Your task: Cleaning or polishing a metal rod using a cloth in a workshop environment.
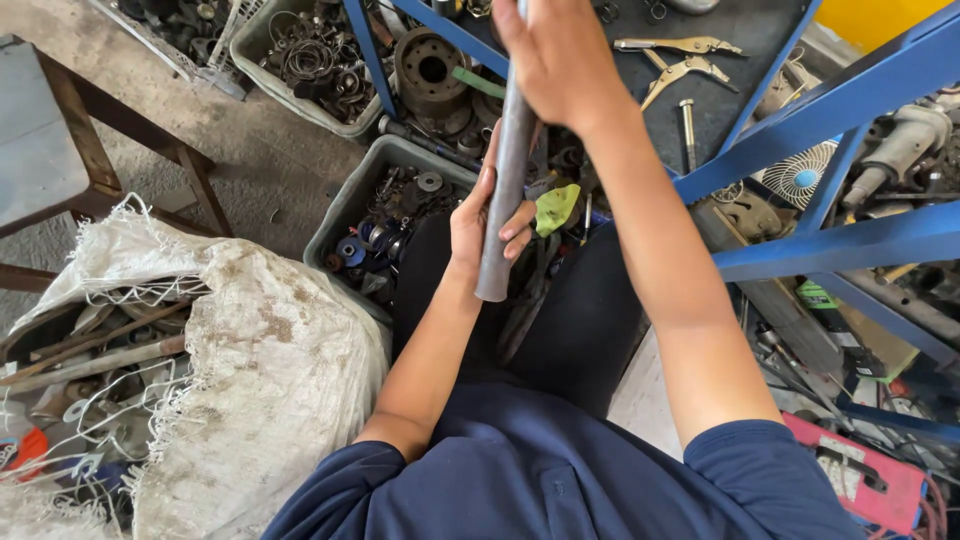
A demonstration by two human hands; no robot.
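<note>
Pipe [505, 170] stood near-upright at centre. Left hand [480, 220] fingers wrapped its lower end at 6 o'clock; right hand [560, 60] fingers closed round the top at 12. A firmer, even two-handed grip seemed advisable.

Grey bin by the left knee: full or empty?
Full. The grey bin is heaped with dark metal parts, rings and bearings up to its rim.

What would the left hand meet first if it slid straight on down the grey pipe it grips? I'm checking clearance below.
Probably the person's dark trousers; depth below the pipe is unclear. Left hand.
</note>
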